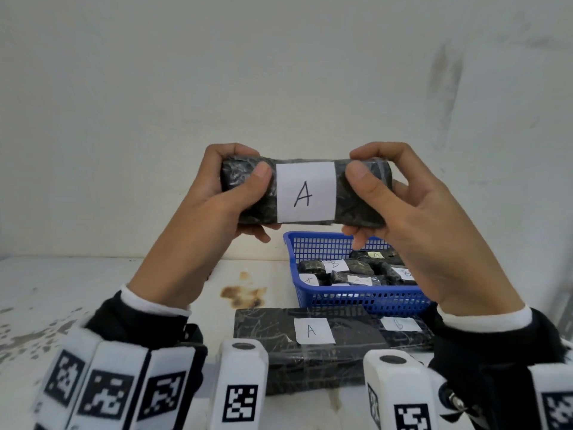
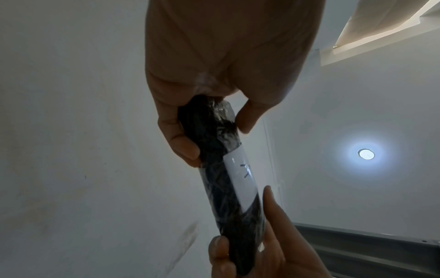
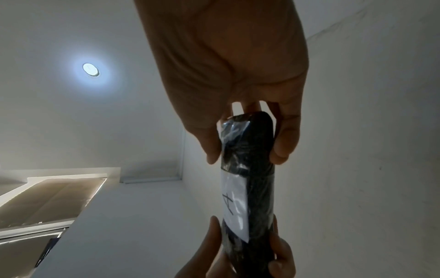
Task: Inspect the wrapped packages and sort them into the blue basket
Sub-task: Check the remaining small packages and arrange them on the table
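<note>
The left hand (image 1: 217, 193) and right hand (image 1: 400, 206) each curled thumb and fingers round an end of the black package (image 1: 305, 192) labelled A, raised above the blue basket (image 1: 356, 297).

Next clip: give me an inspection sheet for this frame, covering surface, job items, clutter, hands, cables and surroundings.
Surface: white table, worn, with a brown stain.
Job's things: black wrapped package labelled A held up in the air; blue basket on the table holds several packages labelled A and B; large flat package labelled A lies in front of the basket, package labelled B beside it.
Clutter: nothing seen.
Hands: left hand grips the held package's left end, right hand its right end.
Cables: nothing seen.
Surroundings: scuffed white wall; round ceiling light.
</note>
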The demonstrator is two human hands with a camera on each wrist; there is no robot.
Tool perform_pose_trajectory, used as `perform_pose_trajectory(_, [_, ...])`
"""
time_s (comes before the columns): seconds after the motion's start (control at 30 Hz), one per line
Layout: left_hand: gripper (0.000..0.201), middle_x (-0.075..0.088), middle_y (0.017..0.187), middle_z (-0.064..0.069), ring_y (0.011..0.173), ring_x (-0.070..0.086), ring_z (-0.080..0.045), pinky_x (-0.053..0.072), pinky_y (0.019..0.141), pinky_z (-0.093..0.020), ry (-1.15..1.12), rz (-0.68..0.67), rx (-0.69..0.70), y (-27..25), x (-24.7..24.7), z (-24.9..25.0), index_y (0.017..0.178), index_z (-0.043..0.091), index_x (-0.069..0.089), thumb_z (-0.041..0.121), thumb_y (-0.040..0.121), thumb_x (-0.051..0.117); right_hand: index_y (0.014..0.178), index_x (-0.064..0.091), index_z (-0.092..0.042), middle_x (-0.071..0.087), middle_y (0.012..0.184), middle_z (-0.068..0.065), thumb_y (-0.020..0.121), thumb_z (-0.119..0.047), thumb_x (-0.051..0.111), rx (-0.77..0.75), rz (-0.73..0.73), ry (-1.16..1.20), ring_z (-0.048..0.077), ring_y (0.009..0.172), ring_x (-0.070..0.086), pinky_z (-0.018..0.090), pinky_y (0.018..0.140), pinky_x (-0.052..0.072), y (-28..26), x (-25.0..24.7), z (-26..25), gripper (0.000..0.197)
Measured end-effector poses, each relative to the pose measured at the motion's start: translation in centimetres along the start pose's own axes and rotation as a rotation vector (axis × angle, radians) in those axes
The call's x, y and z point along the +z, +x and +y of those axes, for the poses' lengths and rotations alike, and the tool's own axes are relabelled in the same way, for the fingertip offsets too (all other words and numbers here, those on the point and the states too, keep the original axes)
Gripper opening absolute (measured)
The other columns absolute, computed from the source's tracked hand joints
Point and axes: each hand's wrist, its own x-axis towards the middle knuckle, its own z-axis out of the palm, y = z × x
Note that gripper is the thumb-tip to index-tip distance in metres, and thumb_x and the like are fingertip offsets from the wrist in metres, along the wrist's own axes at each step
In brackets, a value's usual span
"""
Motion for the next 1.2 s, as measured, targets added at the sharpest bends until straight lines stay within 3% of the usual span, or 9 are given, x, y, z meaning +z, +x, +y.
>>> perform_pose_trajectory(0.17, [0.016, 0.068, 0.077, 0.009, 0.067, 0.065, -0.012, 0.057, 0.059, -0.029, 0.048, 0.014, 0.026, 0.0, -0.2, -0.1, 0.106, 0.024, 0.060, 0.022, 0.090, 0.059, 0.091, 0.062, -0.026, 0.076, 0.082, 0.001, 0.068, -0.051, 0.071, 0.057, -0.030, -0.093, 0.022, 0.070, 0.072, 0.042, 0.064, 0.059, -0.1, -0.2, -0.1, 0.036])
perform_pose_trajectory(0.27, [0.028, 0.069, 0.075, 0.008, 0.066, 0.066, -0.012, 0.058, 0.061, -0.027, 0.080, 0.044, 0.032, -0.1, 0.1, -0.2, 0.111, 0.027, 0.063, 0.028, 0.083, 0.064, 0.096, 0.067, -0.032, 0.078, 0.091, -0.006, 0.067, -0.056, 0.069, 0.054, -0.072, -0.153, 0.013, 0.078, 0.073, 0.031, 0.068, 0.058, -0.1, -0.1, 0.0, 0.038])
perform_pose_trajectory(0.37, [0.047, 0.072, 0.083, -0.001, 0.071, 0.067, -0.014, 0.057, 0.063, -0.027, 0.043, 0.094, -0.032, 0.0, 0.5, -0.3, 0.117, 0.012, 0.060, 0.041, 0.079, 0.062, 0.107, 0.072, -0.036, 0.078, 0.096, -0.007, 0.082, -0.045, 0.066, 0.053, -0.118, -0.185, 0.015, 0.089, 0.074, 0.034, 0.079, 0.061, -0.1, 0.1, 0.2, 0.027])
perform_pose_trajectory(0.43, [0.035, 0.071, 0.089, -0.008, 0.074, 0.067, -0.017, 0.058, 0.067, -0.026, 0.028, 0.090, -0.056, 0.0, 0.4, -0.4, 0.109, 0.006, 0.062, 0.035, 0.089, 0.057, 0.108, 0.073, -0.037, 0.077, 0.098, -0.007, 0.088, -0.043, 0.064, 0.045, -0.125, -0.211, 0.018, 0.091, 0.074, 0.040, 0.084, 0.061, -0.1, 0.0, 0.3, 0.023])
perform_pose_trajectory(0.57, [0.024, 0.073, 0.081, -0.007, 0.071, 0.068, -0.020, 0.059, 0.072, -0.027, 0.076, 0.078, -0.029, -0.1, 0.6, -0.4, 0.104, 0.012, 0.065, 0.030, 0.089, 0.060, 0.113, 0.071, -0.046, 0.074, 0.097, -0.012, 0.069, -0.064, 0.063, 0.057, -0.168, -0.260, 0.016, 0.087, 0.074, 0.037, 0.077, 0.063, -0.1, 0.0, 0.5, 0.048])
perform_pose_trajectory(0.77, [0.033, 0.076, 0.088, -0.004, 0.079, 0.072, -0.023, 0.056, 0.084, -0.035, 0.105, 0.091, -0.011, -0.1, 1.1, -0.8, 0.113, 0.010, 0.063, 0.032, 0.089, 0.059, 0.103, 0.068, -0.044, 0.072, 0.083, -0.013, 0.064, -0.068, 0.060, 0.041, -0.147, -0.279, 0.000, 0.064, 0.063, 0.017, 0.057, 0.051, 0.0, 0.4, 0.6, 0.046])
perform_pose_trajectory(0.97, [0.020, 0.076, 0.085, -0.004, 0.074, 0.072, -0.019, 0.054, 0.079, -0.024, 0.164, 0.032, 0.008, -0.2, 0.9, -0.9, 0.109, 0.013, 0.065, 0.023, 0.093, 0.057, 0.111, 0.065, -0.046, 0.074, 0.082, -0.011, 0.074, -0.067, 0.054, 0.038, -0.132, -0.328, 0.011, 0.073, 0.069, 0.025, 0.072, 0.055, 0.2, 0.6, 0.8, 0.044])
perform_pose_trajectory(1.07, [0.019, 0.076, 0.082, -0.004, 0.071, 0.071, -0.015, 0.054, 0.072, -0.019, 0.210, 0.006, 0.040, -0.2, 0.8, -0.9, 0.109, 0.015, 0.065, 0.019, 0.092, 0.059, 0.104, 0.069, -0.038, 0.072, 0.093, -0.021, 0.077, -0.064, 0.056, 0.007, -0.069, -0.348, 0.012, 0.066, 0.053, 0.017, 0.067, 0.048, 0.2, 0.4, 0.7, 0.039])
perform_pose_trajectory(1.2, [0.016, 0.076, 0.083, -0.003, 0.076, 0.073, -0.019, 0.058, 0.073, -0.025, 0.217, 0.028, 0.074, -0.3, 1.2, -1.0, 0.106, 0.018, 0.065, 0.015, 0.091, 0.062, 0.119, 0.068, -0.038, 0.074, 0.095, -0.013, 0.081, -0.052, 0.063, 0.006, -0.068, -0.251, 0.011, 0.055, 0.058, 0.021, 0.054, 0.047, 0.1, 0.5, 0.6, 0.041])
